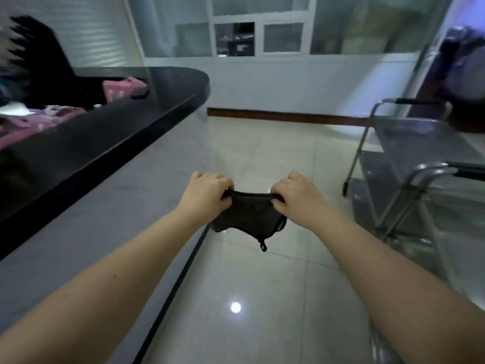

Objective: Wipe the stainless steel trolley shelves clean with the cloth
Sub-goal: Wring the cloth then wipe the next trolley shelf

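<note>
Both arms reach forward over a glossy tiled floor (262, 285), and the two hands hold a small dark cloth (248, 212) stretched between them in the air. The left hand (207, 191) has its fingers curled over the cloth's upper left corner, pinching it. The right hand (296, 193) does the same at the upper right corner, so the top edge runs taut from one hand to the other. The rest of the cloth hangs below the hands, with a short loop or tag dangling from its lower edge and a small yellow-green patch near its right side.

The steel trolley (409, 164) stands to the right, well apart from the hands and the cloth. It has a tubular frame with a dark-gripped handle bar at the top and flat shelves below; the picture is blurred there, so I cannot tell how many shelves it has.

On the left runs a long black counter (126, 111) with a rounded end. Some pink things (123, 86) lie on it, along with a dark shape that is too smeared to identify. Beyond the floor a white wall carries a row of windows (283, 38), with a brown skirting strip at its foot.
</note>
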Action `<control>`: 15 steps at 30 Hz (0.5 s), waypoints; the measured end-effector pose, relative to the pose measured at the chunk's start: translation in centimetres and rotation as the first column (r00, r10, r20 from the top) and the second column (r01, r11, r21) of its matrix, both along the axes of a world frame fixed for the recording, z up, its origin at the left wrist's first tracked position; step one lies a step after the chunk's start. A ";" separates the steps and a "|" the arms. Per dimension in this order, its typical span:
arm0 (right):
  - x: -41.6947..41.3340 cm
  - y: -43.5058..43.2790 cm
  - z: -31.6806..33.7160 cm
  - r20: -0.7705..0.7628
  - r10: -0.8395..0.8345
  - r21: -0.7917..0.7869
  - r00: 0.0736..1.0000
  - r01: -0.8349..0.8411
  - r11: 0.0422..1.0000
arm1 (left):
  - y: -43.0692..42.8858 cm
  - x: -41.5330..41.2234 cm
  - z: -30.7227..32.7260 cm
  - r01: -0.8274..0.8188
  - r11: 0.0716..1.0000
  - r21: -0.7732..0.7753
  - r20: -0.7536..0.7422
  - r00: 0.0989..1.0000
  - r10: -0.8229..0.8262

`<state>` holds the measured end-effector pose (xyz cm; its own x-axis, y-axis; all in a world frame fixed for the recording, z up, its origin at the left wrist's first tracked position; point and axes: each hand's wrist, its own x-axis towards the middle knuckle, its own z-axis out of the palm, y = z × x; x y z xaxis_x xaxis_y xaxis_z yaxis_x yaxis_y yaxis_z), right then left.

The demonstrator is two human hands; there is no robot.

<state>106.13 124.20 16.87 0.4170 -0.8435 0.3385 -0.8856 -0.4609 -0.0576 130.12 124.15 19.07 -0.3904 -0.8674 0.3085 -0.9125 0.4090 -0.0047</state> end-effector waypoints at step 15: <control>-23.9 -8.8 -5.0 0.314 -0.722 0.108 0.617 0.732 0.672 | -25.6 -31.7 -4.9 0.575 0.806 0.139 -0.184 0.815 -0.549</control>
